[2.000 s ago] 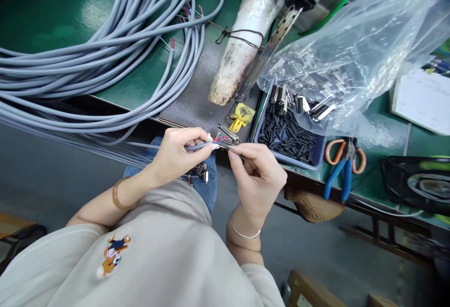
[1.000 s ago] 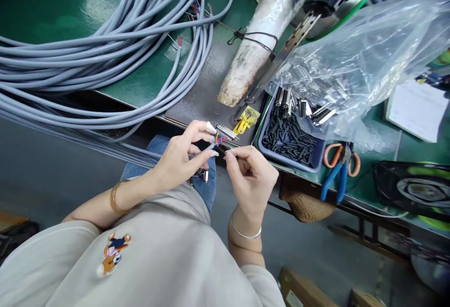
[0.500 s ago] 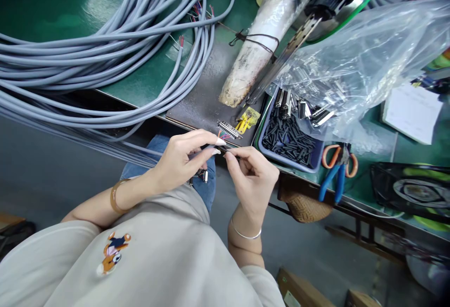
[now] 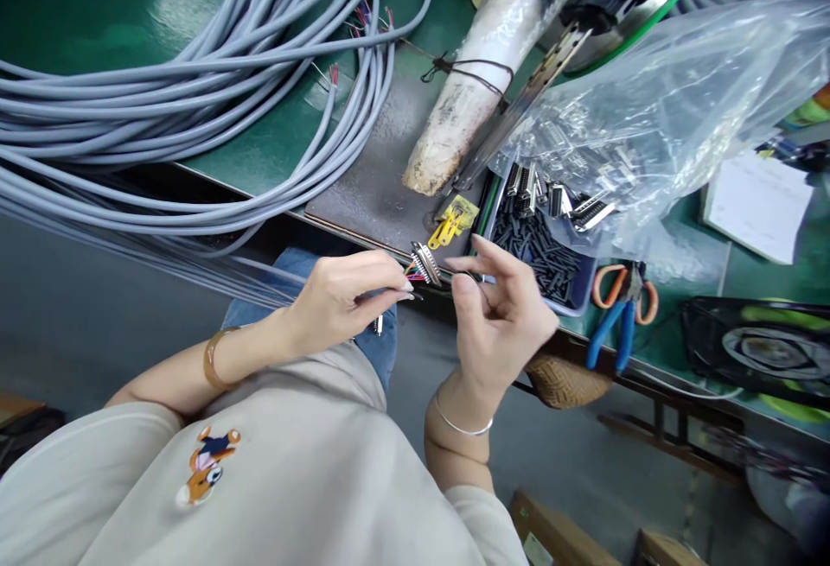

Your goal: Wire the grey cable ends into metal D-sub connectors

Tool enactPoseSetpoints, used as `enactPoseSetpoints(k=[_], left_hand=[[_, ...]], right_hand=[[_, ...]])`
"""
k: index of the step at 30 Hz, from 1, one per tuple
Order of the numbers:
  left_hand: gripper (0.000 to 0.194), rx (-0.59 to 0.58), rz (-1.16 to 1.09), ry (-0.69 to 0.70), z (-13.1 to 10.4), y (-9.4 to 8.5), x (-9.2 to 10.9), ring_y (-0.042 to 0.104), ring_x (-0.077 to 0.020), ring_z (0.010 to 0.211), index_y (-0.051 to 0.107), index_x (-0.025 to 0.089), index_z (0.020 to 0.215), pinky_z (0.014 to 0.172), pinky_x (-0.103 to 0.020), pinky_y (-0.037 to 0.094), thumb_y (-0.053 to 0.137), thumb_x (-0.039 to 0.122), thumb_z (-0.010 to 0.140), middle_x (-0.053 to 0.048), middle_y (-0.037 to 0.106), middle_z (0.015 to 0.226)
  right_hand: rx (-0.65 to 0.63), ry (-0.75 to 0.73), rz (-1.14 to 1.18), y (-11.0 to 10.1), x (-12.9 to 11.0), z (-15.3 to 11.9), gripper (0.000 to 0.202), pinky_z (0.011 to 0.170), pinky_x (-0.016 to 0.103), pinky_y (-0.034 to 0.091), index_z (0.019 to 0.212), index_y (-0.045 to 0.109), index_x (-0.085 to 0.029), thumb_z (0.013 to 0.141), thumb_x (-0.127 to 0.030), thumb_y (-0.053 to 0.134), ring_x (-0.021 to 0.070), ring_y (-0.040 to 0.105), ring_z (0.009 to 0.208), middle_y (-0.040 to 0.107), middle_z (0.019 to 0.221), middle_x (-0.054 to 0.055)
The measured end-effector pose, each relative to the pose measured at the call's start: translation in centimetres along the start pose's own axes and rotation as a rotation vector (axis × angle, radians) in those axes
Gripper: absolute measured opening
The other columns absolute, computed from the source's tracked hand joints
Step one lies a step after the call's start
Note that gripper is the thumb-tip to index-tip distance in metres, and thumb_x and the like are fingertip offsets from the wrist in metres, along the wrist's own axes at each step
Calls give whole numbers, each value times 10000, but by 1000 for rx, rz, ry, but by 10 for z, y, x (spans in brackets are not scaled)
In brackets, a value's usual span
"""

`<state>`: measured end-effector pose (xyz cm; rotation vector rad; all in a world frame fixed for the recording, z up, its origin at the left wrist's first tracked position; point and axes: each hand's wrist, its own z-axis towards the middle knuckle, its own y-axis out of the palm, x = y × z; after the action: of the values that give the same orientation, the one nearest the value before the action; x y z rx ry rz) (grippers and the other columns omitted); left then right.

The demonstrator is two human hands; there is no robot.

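My left hand (image 4: 354, 298) pinches a cable end with coloured wires. Those wires run to a metal multi-pin connector (image 4: 425, 263), which sits tilted just beyond the fingertips at the table edge. My right hand (image 4: 502, 315) is raised to the right of the connector, thumb and fingers apart, close to the blue bin (image 4: 585, 289) of short black tubes. Whether anything small lies between its fingers is hard to see. A yellow clip-like piece (image 4: 447, 227) lies on the dark board (image 4: 363, 194) behind the connector.
Grey cables (image 4: 194, 82) cover the left side of the green table. A white wrapped roll (image 4: 460, 108) points toward the board. Right of it are a clear plastic bag (image 4: 700, 91) of connectors, pliers (image 4: 622, 315) with blue handles, a paper pad (image 4: 756, 203) and a black fan (image 4: 765, 350).
My right hand has moved right, away from my left hand, and its fingers have spread. The connector has turned and shifted slightly toward me. My left hand has dipped a little.
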<state>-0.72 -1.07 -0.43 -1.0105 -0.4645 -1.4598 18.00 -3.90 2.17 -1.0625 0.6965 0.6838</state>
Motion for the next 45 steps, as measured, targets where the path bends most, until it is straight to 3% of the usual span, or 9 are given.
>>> enactPoseSetpoints(k=[3, 6, 11, 14, 18, 21, 26, 31, 45], left_hand=[[109, -10, 84, 53, 1, 0, 1, 699, -114, 775, 678, 163, 888, 691, -186, 544, 618, 98, 951, -51, 749, 861], [138, 17, 201, 80, 3, 0, 2, 684, -98, 774, 656, 175, 876, 685, -176, 519, 590, 86, 958, -47, 746, 907], [133, 30, 102, -27, 9, 1, 2, 618, -91, 700, 613, 169, 841, 630, -191, 485, 583, 86, 941, -42, 721, 857], [110, 38, 12, -137, 13, 2, 0, 606, -100, 684, 620, 156, 808, 622, -206, 471, 640, 91, 895, -33, 707, 797], [93, 51, -109, -367, 18, 1, -4, 582, -94, 631, 644, 151, 769, 546, -199, 416, 695, 114, 838, -23, 692, 753], [86, 58, -165, -457, 24, -1, -6, 558, -87, 590, 650, 152, 759, 506, -195, 387, 710, 139, 819, -27, 683, 741], [112, 57, -147, -489, 34, -1, -8, 462, -56, 508, 624, 154, 741, 456, -193, 313, 720, 148, 799, -18, 666, 715], [111, 72, -33, -439, 45, 0, -7, 337, -31, 465, 602, 154, 738, 455, -206, 256, 685, 122, 805, 30, 609, 661], [137, 67, -28, -400, 54, -2, -6, 272, -32, 437, 591, 174, 741, 431, -238, 204, 684, 116, 823, 74, 499, 575]], right_hand=[[-173, 41, 63, 2, 3, 5, 209, 441, 242, 296, 1119, 761, -247, 948, -330, 675, 55, 333, 455, 715, 758, -22], [-178, 39, 100, 6, 3, 5, 192, 467, 238, 349, 1071, 777, -238, 961, -341, 659, 71, 405, 479, 661, 668, -32], [-16, -122, -70, 9, 1, 2, 180, 478, 236, 351, 1087, 780, -271, 924, -266, 706, 61, 389, 483, 647, 678, -48], [176, -209, 12, 10, 1, 4, 180, 422, 239, 326, 1084, 767, -274, 938, -288, 663, 66, 407, 435, 578, 613, -63], [398, -254, 186, 10, 3, 3, 279, 406, 234, 448, 1224, 659, -289, 963, -213, 601, 106, 633, 491, 694, 728, -49], [256, -202, 66, 11, 8, 0, 254, 634, 281, 641, 1160, 659, -259, 947, -125, 630, 159, 790, 768, 801, 965, -4], [10, -139, 98, 19, 13, 4, 107, 792, 310, 678, 981, 659, -227, 913, -156, 700, 186, 791, 993, 799, 1110, 43], [19, -190, 96, 24, 12, 14, 108, 875, 346, 672, 909, 623, -228, 912, -137, 681, 187, 788, 1006, 792, 1129, 51], [17, -182, 171, 24, 15, 24, 103, 835, 372, 687, 889, 606, -225, 910, -156, 680, 198, 787, 980, 785, 1128, 62]])
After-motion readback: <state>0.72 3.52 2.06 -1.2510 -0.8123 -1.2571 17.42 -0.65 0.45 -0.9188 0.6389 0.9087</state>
